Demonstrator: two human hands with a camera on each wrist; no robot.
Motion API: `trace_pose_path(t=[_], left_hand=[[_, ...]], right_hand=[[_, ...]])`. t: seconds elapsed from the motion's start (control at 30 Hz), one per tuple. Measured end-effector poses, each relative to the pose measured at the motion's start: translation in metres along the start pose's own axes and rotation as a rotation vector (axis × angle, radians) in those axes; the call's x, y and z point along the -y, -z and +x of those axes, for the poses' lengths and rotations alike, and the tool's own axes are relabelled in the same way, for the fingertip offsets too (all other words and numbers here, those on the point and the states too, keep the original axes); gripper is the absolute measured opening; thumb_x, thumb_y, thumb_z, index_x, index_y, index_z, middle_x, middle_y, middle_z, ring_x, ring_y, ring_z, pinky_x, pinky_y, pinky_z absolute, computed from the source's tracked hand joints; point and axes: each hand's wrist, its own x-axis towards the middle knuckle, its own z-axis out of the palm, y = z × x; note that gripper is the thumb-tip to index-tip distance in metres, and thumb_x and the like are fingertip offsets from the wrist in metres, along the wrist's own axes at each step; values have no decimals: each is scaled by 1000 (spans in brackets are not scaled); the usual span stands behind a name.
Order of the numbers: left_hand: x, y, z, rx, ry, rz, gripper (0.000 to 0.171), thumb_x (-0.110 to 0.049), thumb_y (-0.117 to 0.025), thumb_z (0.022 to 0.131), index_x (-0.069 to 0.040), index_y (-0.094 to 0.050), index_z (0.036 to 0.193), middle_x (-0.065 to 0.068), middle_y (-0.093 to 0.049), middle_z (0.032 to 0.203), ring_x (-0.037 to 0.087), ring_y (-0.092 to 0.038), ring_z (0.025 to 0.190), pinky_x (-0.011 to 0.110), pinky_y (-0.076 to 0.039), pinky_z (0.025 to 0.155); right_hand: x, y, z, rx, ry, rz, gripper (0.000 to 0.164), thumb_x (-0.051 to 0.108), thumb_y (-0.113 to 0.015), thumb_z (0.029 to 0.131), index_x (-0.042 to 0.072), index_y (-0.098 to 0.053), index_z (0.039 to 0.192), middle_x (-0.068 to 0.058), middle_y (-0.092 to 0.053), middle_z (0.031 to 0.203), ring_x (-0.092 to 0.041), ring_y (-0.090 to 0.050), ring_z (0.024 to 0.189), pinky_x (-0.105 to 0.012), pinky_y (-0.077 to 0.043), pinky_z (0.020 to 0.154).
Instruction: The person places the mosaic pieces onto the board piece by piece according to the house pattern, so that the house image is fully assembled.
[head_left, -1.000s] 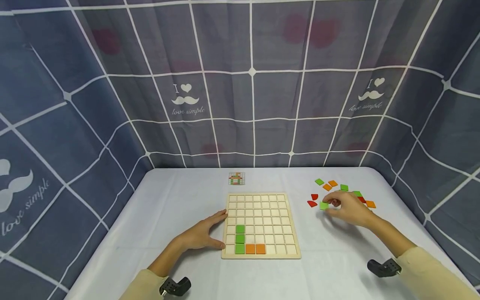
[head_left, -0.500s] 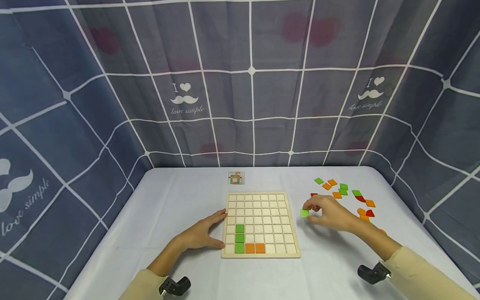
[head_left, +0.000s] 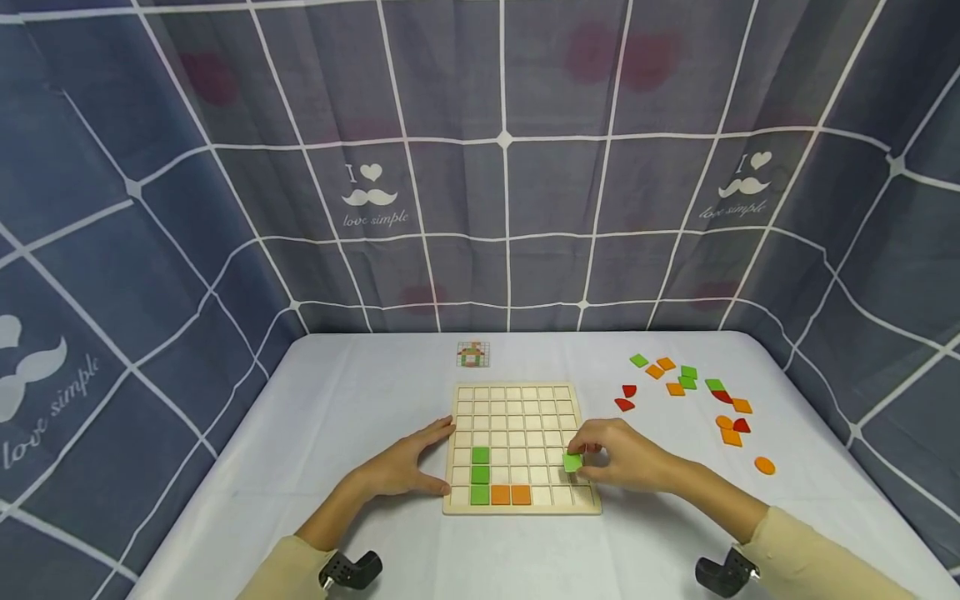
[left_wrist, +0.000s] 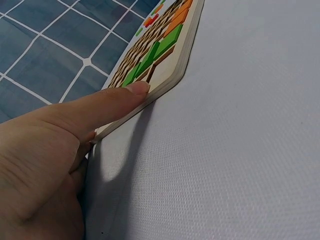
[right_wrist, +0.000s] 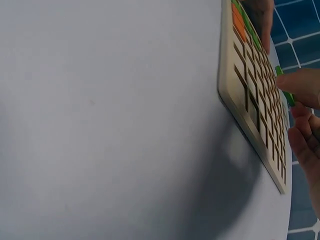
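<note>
A wooden grid board (head_left: 522, 509) lies on the white table, with green square tiles (head_left: 480, 475) in a column at its left and two orange square tiles (head_left: 510, 495) along the bottom row. My left hand (head_left: 400, 467) rests against the board's left edge, fingers and thumb spread; in the left wrist view the thumb (left_wrist: 115, 102) touches the rim. Between thumb and fingers my right hand (head_left: 626, 457) pinches a green square tile (head_left: 572, 462) over the right side of the board. The right wrist view shows this green tile (right_wrist: 286, 90) held tilted above the grid.
Loose green, orange and red pieces (head_left: 687, 382) lie scattered at the right of the table, among them an orange round piece (head_left: 765, 466) and two red pieces (head_left: 626, 404). A small pattern card (head_left: 473, 354) lies behind the board. A checked curtain (head_left: 465, 192) surrounds the table.
My right hand has carried the green tile left and nearer, from the loose pieces to over the board's right side. The left hand has stayed at the board's edge.
</note>
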Motion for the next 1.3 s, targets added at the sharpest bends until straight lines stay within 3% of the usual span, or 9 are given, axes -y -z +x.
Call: trace_pose_path(t=[0.3, 0.47, 0.7, 1.3], left_hand=[[1, 0, 1, 3, 7, -9, 100, -34, -91, 79, -6, -39, 160, 5, -23, 170, 32, -16, 155, 56, -17, 123], [0, 0, 1, 6, 10, -5, 100, -34, -91, 79, -6, -39, 160, 6, -23, 170, 33, -16, 155, 56, -17, 123], [1, 0, 1, 3, 9, -4, 101, -34, -91, 78, -7, -39, 160, 5, -23, 170, 33, -16, 155, 57, -17, 123], [1, 0, 1, 3, 6, -8, 100, -33, -91, 78, -6, -39, 160, 6, -23, 170, 33, -16, 155, 57, -17, 122]], right_hand=[[11, -31, 6, 10, 82, 49, 21, 10, -84, 85, 18, -76, 103, 16, -66, 99, -6, -61, 87, -25, -54, 79], [14, -42, 7, 39, 75, 78, 17, 14, -83, 88, 17, -76, 103, 15, -67, 99, -2, -59, 87, -24, -54, 79], [16, -46, 10, 48, 48, 126, 17, 16, -83, 88, 16, -77, 104, 13, -67, 99, -4, -60, 87, -24, -55, 78], [17, -47, 12, 74, 46, 105, 22, 22, -87, 86, 20, -78, 105, 15, -65, 99, -3, -59, 89, -24, -53, 80]])
